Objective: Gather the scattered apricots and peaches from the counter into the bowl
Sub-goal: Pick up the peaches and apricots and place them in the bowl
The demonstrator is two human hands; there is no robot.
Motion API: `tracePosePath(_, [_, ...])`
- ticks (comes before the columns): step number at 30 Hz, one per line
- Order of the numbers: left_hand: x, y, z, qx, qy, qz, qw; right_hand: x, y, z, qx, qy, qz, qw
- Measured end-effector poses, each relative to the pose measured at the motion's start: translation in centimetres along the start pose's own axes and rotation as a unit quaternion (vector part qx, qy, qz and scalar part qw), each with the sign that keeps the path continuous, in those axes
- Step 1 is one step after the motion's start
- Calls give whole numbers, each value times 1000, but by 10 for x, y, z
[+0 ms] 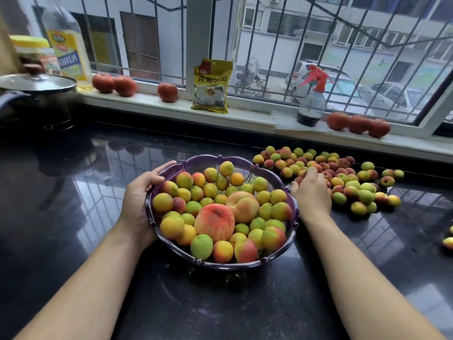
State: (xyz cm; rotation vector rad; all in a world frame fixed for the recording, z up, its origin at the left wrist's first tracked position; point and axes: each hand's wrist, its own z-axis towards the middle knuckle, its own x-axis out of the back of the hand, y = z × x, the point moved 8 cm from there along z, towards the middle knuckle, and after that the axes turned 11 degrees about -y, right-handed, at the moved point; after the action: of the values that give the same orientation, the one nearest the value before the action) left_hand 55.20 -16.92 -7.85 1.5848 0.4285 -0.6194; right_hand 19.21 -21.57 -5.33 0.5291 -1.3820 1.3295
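A purple scalloped bowl [291,231] sits on the black counter, holding several apricots and two big peaches [215,222]. My left hand [138,200] grips the bowl's left rim, thumb over the edge. My right hand [311,190] lies just right of the bowl, its fingers curled down into a heap of loose apricots [343,177]. Whether the fingers hold a fruit is hidden. One more stray fruit [448,242] lies at the right edge.
The white windowsill behind carries tomatoes [168,92], a yellow packet [212,85], a spray bottle [312,99] and an oil bottle [66,42]. A lidded black pot [36,94] stands at the far left. The glossy counter [220,303] stretches in front of the bowl.
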Motion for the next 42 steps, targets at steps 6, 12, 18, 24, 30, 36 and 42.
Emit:
tracePosePath(6, [3,0,2,3,15,-4,1000,28,0,7,69,20,215,974])
tracePosePath(12, [3,1,1,1,20,-12,1000,78,-89,-15,245,-210,314,893])
tracePosePath(18, [4,2,0,2,21,-25,999,53,-170,-31,383,-288,-78,874])
tracePosePath(24, [1,3,-1,4,15,-30,999,27,-172,-23,399,-294,-206,844])
tracePosePath(30, [4,2,1,4,20,-18,1000,19,-172,-28,416,-270,-221,839])
tracePosePath(36, [5,1,3,6,16,-15,1000,47,-140,-22,382,-164,-14,909])
tracePosePath(42, [6,-2,4,3,13,-13,1000,53,0,-24,92,126,168,973])
